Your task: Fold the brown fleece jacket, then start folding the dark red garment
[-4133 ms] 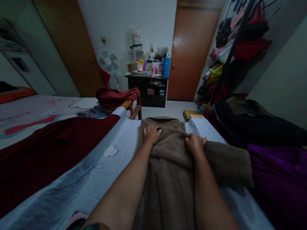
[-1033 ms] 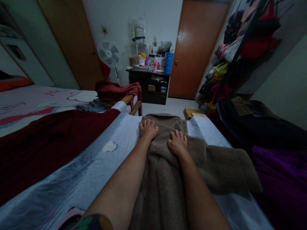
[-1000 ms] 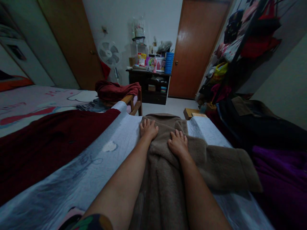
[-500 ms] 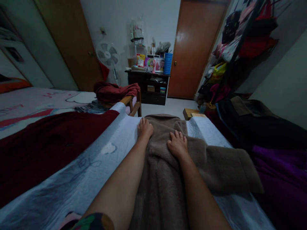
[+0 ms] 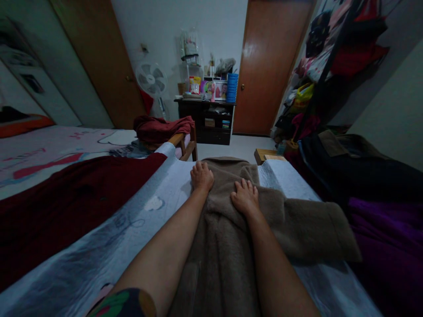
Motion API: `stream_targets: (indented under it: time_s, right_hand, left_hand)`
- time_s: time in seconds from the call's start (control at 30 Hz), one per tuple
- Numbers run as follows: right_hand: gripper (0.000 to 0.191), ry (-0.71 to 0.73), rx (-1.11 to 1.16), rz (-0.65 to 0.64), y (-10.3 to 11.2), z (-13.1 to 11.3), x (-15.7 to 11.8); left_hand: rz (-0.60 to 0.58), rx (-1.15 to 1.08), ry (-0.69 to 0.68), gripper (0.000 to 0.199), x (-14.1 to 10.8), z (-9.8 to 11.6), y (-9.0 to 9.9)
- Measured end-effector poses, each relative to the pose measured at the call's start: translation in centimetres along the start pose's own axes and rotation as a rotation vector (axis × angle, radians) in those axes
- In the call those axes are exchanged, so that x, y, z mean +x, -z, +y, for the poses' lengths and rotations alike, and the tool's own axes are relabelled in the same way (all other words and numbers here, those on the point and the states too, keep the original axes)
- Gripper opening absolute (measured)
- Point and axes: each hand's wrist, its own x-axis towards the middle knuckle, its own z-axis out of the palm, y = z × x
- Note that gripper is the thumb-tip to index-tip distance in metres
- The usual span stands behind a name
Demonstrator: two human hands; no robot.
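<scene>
A brown fleecy coat (image 5: 228,246) lies lengthwise on the pale blue bed cover, its collar end farthest from me and one sleeve (image 5: 317,229) stretched out to the right. My left hand (image 5: 202,177) is at the coat's upper left edge, fingers bent and closed on the cloth. Flat on the upper middle of the coat rests my right hand (image 5: 245,197), its fingers spread and open. The coat's other sleeve does not show, and my forearms cover part of its body.
A dark red garment (image 5: 82,198) lies on the left. On the right are purple cloth (image 5: 386,237) and dark clothes (image 5: 363,167). Beyond the bed's end stand a wooden chair or rail (image 5: 188,147) with red cloth, a fan (image 5: 152,79) and a black cabinet (image 5: 205,110).
The view has shifted slightly. My left hand has moved a little to the right, with its fingers more bent. My right hand and the coat stay nearly in place.
</scene>
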Motion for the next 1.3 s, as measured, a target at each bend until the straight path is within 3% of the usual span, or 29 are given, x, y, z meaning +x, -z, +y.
stream_targets:
  time_s: [0.17,0.4,0.5,0.63,0.77,0.93,1.13,1.3]
  right_hand:
    - [0.057,0.004,0.007,-0.004,0.0,0.1,0.0]
    - [0.058,0.01,0.04,0.016,-0.2,0.2,0.1]
    - [0.059,0.006,0.045,0.009,-0.1,0.2,0.2]
    - [0.06,-0.003,0.051,0.003,-0.1,0.3,0.2]
    - [0.059,-0.001,0.04,0.001,-0.2,0.4,0.3]
    - [0.059,0.003,0.029,-0.001,-0.4,0.5,0.5]
    - [0.059,0.008,0.019,0.011,-0.4,0.5,0.5]
    - [0.059,0.008,-0.001,-0.004,-0.3,0.5,0.6]
  left_hand:
    - [-0.143,0.022,-0.078,0.034,-1.0,-0.1,1.1]
    - [-0.496,0.03,-0.237,0.042,-2.8,-0.9,3.8]
    - [-0.589,0.034,-0.234,0.052,-3.9,-0.8,4.8]
    - [-0.659,0.025,-0.201,0.049,-5.6,-0.1,5.5]
    - [-0.64,0.034,-0.104,0.053,-7.5,0.3,5.6]
    - [-0.504,-0.017,0.008,0.056,-8.5,0.2,5.4]
    - [-0.379,-0.027,0.014,0.055,-8.1,-0.3,4.6]
    - [-0.403,-0.032,-0.006,0.053,-8.1,-0.2,4.0]
